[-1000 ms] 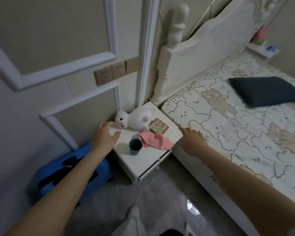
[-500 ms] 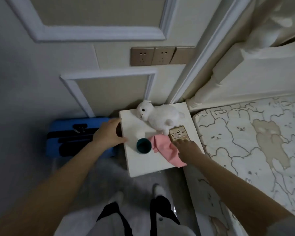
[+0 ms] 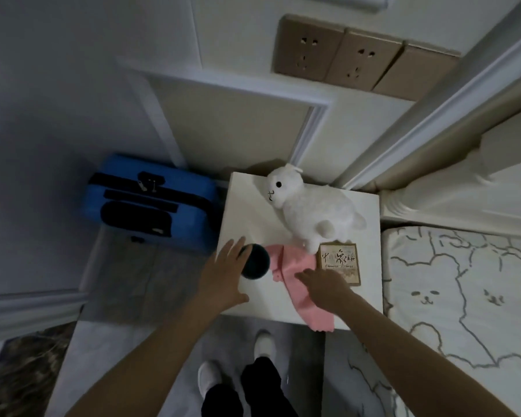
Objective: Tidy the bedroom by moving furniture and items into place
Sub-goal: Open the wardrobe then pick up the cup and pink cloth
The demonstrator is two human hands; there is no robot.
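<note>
A white nightstand (image 3: 247,212) stands between the wall and the bed. On it lie a white plush animal (image 3: 313,212), a small brown box with printed characters (image 3: 339,263), a pink cloth (image 3: 292,275) and a dark teal cup (image 3: 254,261). My left hand (image 3: 223,275) hovers with fingers spread at the cup's left side, its fingertips over the rim. My right hand (image 3: 322,285) lies flat on the pink cloth, just left of the box. The cloth's near end hangs over the front edge of the nightstand.
A blue suitcase (image 3: 151,203) lies on the floor left of the nightstand. The bed (image 3: 463,311) with a bear-print sheet borders the right side, its headboard post (image 3: 427,200) behind. Wall sockets (image 3: 352,55) sit above. My feet (image 3: 238,365) stand on the grey floor.
The view has closed in and tilted down onto the nightstand. My left hand moved from the nightstand's left edge to the cup. My right hand slid left onto the pink cloth.
</note>
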